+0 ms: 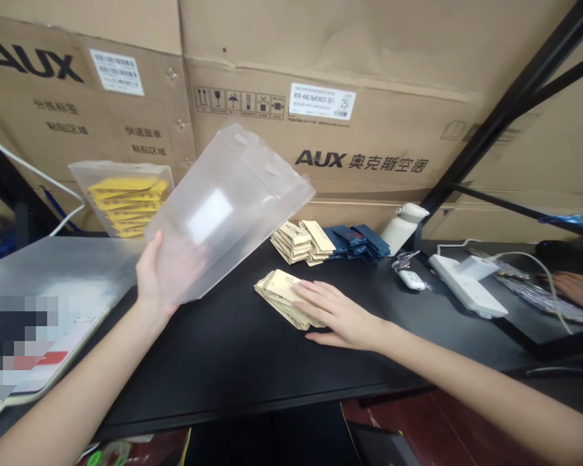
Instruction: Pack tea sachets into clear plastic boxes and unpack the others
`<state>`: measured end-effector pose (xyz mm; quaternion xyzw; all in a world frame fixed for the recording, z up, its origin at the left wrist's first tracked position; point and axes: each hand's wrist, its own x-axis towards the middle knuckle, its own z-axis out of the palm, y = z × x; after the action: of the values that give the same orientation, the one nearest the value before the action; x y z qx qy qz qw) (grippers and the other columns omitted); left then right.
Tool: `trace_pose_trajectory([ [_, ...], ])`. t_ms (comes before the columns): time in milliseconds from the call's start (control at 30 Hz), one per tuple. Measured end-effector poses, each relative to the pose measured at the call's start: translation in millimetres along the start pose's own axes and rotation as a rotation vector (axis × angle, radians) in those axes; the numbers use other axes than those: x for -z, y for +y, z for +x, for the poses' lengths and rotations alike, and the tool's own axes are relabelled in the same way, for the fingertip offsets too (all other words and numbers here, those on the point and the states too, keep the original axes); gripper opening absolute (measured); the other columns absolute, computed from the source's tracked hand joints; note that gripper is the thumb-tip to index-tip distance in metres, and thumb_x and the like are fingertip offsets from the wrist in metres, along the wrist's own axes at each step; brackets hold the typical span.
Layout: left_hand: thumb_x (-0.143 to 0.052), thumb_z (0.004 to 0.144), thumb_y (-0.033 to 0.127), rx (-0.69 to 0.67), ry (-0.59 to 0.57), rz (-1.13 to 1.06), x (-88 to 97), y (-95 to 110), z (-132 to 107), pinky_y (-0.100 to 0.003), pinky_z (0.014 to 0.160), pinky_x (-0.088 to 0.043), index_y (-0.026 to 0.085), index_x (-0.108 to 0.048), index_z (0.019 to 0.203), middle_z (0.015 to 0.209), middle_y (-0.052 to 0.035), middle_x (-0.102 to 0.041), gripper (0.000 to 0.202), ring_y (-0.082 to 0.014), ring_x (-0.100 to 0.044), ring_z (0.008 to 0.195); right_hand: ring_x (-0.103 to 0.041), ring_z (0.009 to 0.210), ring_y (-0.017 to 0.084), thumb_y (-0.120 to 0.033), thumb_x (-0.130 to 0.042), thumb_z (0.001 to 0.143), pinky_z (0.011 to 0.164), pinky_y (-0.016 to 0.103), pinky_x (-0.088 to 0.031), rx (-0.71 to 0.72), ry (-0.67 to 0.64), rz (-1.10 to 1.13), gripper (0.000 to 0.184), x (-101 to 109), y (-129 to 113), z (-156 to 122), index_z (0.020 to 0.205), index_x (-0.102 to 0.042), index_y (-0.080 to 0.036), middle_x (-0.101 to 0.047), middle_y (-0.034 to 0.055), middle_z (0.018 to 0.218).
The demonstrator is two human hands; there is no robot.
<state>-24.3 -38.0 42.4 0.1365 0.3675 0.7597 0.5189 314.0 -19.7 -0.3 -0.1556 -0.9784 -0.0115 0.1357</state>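
Note:
My left hand (158, 278) grips the lower end of a translucent frosted plastic box (238, 194), tilted up above the table. I see nothing inside the box. My right hand (344, 314) lies with fingers stretched out over a small stack of cream paper packets (279, 288), touching its right side and covering part of it. Just behind stand more cream packets (301, 239) in two leaning stacks, with dark blue packets (354, 239) beside them.
At the back left, a similar clear box (170, 178) holds several yellow packets (126, 200). A white bottle (403, 223), a power strip (469, 285) and cables are to the right, near another person's hand (580, 291). Large cartons (369, 52) and a black post (510, 110) border the table (214, 369).

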Motion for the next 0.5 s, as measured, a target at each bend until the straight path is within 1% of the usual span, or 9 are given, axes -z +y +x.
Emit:
trace_pose_trajectory([
  [33, -0.052, 0.095, 0.036, 0.002, 0.004, -0.001, 0.9, 0.1, 0.8, -0.030, 0.053, -0.061, 0.015, -0.069, 0.106, 0.073, -0.0056, -0.077, 0.029, -0.0237, -0.075, 0.063, -0.032, 0.148, 0.031, -0.030, -0.058, 0.096, 0.116, 0.053, -0.034, 0.026, 0.013, -0.014, 0.065, -7.6, 1.3, 5.0, 0.154, -0.034, -0.014, -0.043, 0.0207, 0.154],
  [100, -0.053, 0.094, 0.036, -0.003, 0.017, -0.012, 3.8, 0.8, 3.9, -0.029, 0.054, -0.061, 0.015, -0.068, 0.109, 0.074, -0.0050, -0.078, 0.030, -0.0230, -0.075, 0.064, -0.037, 0.146, 0.032, -0.028, -0.055, 0.097, 0.113, 0.053, -0.037, 0.029, 0.054, -0.030, 0.062, -22.4, 3.8, 20.5, 0.154, -0.034, -0.011, -0.045, 0.0221, 0.152],
  [233, -0.053, 0.095, 0.037, -0.010, 0.021, -0.032, 9.0, 2.5, 10.6, -0.029, 0.057, -0.062, 0.015, -0.068, 0.114, 0.078, -0.0038, -0.078, 0.033, -0.0213, -0.075, 0.066, -0.037, 0.144, 0.035, -0.026, -0.053, 0.096, 0.111, 0.055, -0.039, -0.075, 0.112, -0.107, 0.057, -43.7, 11.2, 61.0, 0.150, -0.041, -0.010, -0.047, 0.0229, 0.150],
  [300, -0.054, 0.094, 0.037, -0.008, 0.028, -0.029, 9.4, 2.7, 11.7, -0.029, 0.057, -0.062, 0.015, -0.068, 0.115, 0.078, -0.0042, -0.078, 0.033, -0.0217, -0.075, 0.066, -0.037, 0.144, 0.036, -0.026, -0.052, 0.096, 0.111, 0.055, -0.039, -0.106, 0.121, -0.149, 0.056, -49.2, 18.3, 78.6, 0.148, -0.043, -0.006, -0.047, 0.0245, 0.149],
  [400, -0.057, 0.092, 0.036, 0.000, 0.035, -0.008, 8.1, 2.1, 10.7, -0.030, 0.059, -0.063, 0.016, -0.069, 0.114, 0.078, -0.0055, -0.079, 0.032, -0.0233, -0.076, 0.067, -0.038, 0.143, 0.037, -0.025, -0.051, 0.096, 0.113, 0.054, -0.038, -0.160, 0.126, -0.198, 0.055, -53.5, 33.0, 98.0, 0.145, -0.044, -0.003, -0.046, 0.0258, 0.150],
  [500, -0.058, 0.092, 0.037, 0.022, 0.039, 0.003, 6.6, 1.2, 9.6, -0.030, 0.059, -0.062, 0.017, -0.069, 0.110, 0.076, -0.0060, -0.079, 0.030, -0.0241, -0.076, 0.067, -0.039, 0.142, 0.038, -0.024, -0.051, 0.095, 0.114, 0.055, -0.036, -0.228, 0.113, -0.215, 0.055, -56.7, 49.1, 111.6, 0.145, -0.045, -0.003, -0.045, 0.0261, 0.150],
])
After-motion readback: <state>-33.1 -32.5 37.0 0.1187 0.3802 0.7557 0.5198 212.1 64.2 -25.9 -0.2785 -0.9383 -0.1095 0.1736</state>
